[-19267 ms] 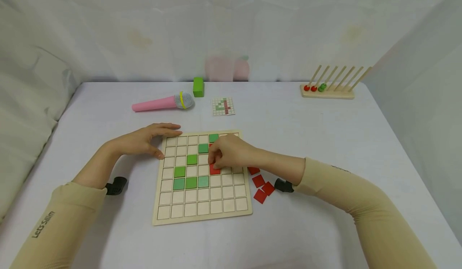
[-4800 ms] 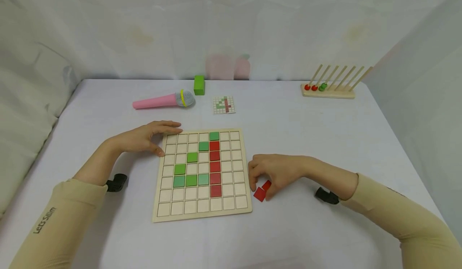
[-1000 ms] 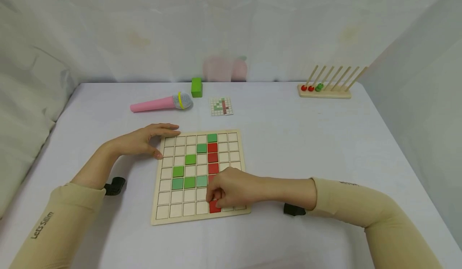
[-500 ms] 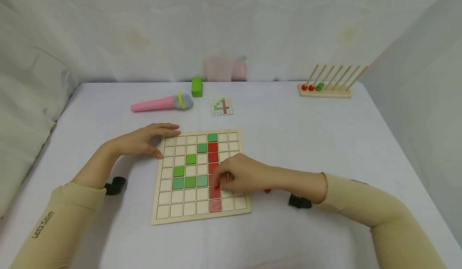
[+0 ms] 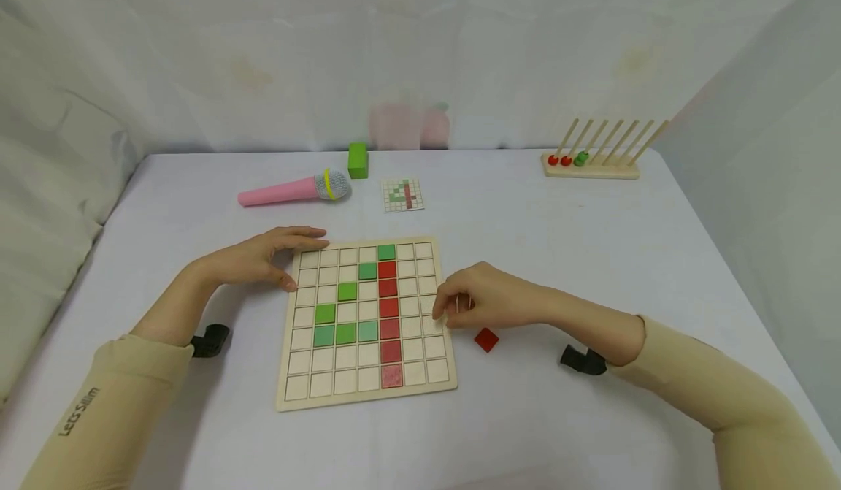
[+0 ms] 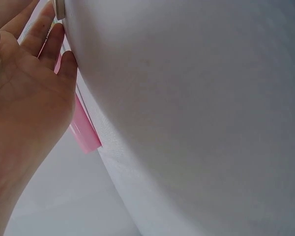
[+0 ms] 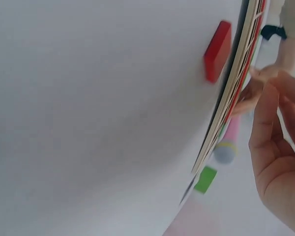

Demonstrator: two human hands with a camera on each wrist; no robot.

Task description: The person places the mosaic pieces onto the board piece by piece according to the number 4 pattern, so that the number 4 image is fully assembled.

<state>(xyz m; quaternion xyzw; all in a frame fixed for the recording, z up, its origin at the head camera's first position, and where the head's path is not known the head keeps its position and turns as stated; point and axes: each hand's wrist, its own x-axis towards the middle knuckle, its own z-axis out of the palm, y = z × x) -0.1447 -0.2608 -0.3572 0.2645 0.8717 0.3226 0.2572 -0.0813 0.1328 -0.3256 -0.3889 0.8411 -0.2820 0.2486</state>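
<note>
A pale wooden grid board (image 5: 301,402) lies on the table. Green tiles (image 5: 347,291) form a diagonal and a short row on it, and red tiles (image 5: 388,307) fill one column from under the top green tile down to the bottom row. My left hand (image 5: 259,258) rests at the board's upper left corner, thumb at the side edge and fingertips by the top edge. Over the right edge hovers my right hand (image 5: 489,296), fingers loosely bent, with nothing visible between them. Just below it, a single loose red tile (image 5: 487,340) lies on the cloth; the right wrist view also shows this tile (image 7: 218,51).
Behind the board lie a pink toy microphone (image 5: 289,190), a green block (image 5: 358,160) and a small pattern card (image 5: 403,195) with a similar coloured grid. A wooden peg stand (image 5: 591,171) with red and green beads is at the far right.
Since the earliest frame the red column has grown downward and the loose red tiles have dwindled to one. Within the last second my right hand left the bottom red tile, moving up and right.
</note>
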